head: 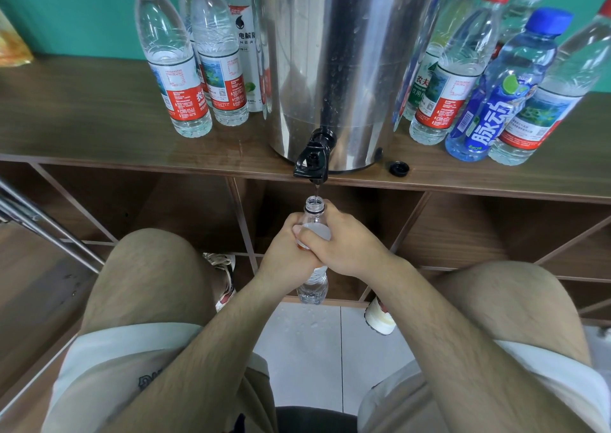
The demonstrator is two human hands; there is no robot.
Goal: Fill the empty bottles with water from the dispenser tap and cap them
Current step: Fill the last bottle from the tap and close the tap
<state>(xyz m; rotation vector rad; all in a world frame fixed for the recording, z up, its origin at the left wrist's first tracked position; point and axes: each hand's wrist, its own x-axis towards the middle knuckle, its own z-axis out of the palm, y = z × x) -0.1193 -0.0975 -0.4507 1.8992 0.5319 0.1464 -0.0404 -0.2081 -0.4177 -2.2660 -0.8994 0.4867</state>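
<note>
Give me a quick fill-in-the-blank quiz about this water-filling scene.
The left hand and right hand hold a bottle under the ____.
The loose cap on the shelf is ____.
That cap lies ____ of the dispenser.
Answers: tap, black, right.

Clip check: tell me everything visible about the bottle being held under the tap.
The bottle is clear ribbed plastic, uncapped, with a threaded neck and a pale label mostly hidden. It is held roughly upright, mouth directly under the black tap, a thin stream of water entering. Left hand and right hand wrap its middle; its base hangs free.
</note>
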